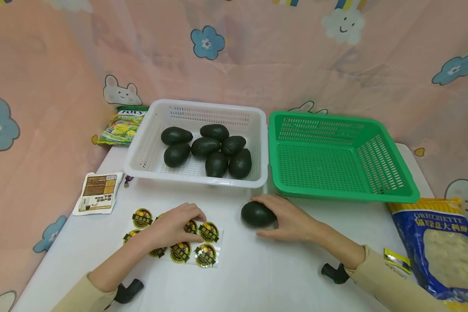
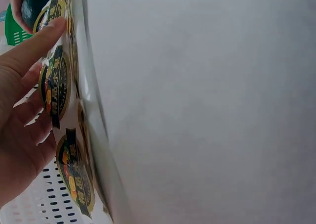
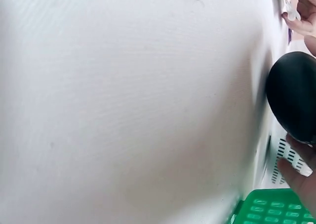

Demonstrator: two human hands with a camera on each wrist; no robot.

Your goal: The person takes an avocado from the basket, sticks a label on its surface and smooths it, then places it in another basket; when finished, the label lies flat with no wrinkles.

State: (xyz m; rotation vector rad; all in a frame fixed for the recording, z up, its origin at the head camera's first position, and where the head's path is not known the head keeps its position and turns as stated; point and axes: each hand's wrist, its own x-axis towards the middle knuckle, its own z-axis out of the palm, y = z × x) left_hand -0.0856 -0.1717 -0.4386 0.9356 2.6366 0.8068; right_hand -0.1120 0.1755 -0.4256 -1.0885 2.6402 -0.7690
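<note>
Thumb and fingers curve over the sticker sheet; whether the left hand pinches it cannot be told. Rightward, below the white basket, an avocado sits on the worktop, gripped by the right hand. Labelling seems in hand; next, probably, one sticker must be peeled while the fruit is steadied.

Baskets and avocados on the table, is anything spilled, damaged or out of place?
Nothing stands out. The white basket and green basket sit upright; seven avocados lie in the white one, and the right hand holds another avocado.
</note>
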